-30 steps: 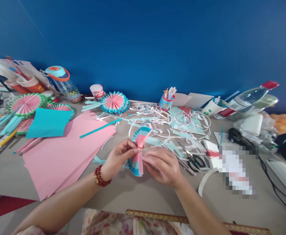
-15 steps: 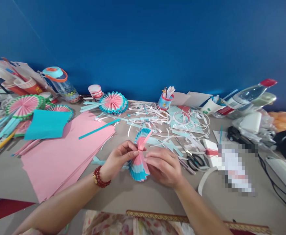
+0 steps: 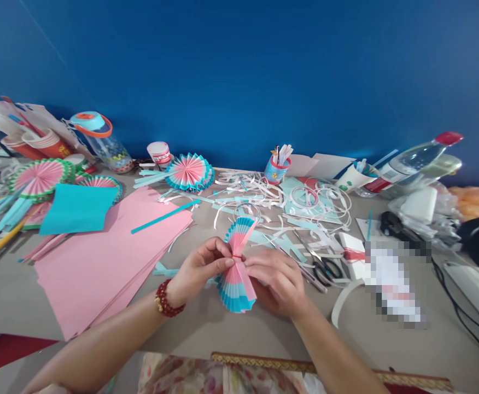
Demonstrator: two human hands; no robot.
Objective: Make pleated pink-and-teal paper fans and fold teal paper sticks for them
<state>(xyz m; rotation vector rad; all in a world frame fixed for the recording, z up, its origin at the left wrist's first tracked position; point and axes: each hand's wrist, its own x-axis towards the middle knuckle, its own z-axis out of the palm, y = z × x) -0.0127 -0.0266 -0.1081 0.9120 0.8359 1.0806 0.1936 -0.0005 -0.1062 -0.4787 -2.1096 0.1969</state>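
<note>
A pleated paper fan [image 3: 235, 293], pink with light and deeper blue bands, is spread in two halves from a tied waist bound with thin red string. My left hand [image 3: 200, 268] pinches it at the waist between thumb and fingers. On the other side, my right hand [image 3: 278, 279] has its fingertips closed against the fan's right edge just below the string. Part of the right thumb is hidden behind the paper. Just beyond the fan lie white and pale blue paper strips [image 3: 260, 189].
Pink sheets [image 3: 112, 262] lie to the left under a teal square [image 3: 77, 208]. A finished rosette [image 3: 190, 172] sits at the back, beside a pen cup [image 3: 277, 169]. Scissors [image 3: 325, 268], a string-wrapped white card [image 3: 354, 257] and a clear bottle [image 3: 412, 161] are on the right.
The fan's lower half has swung slightly right and spread wider, showing more of its pink edge. Both hands keep nearly the same place.
</note>
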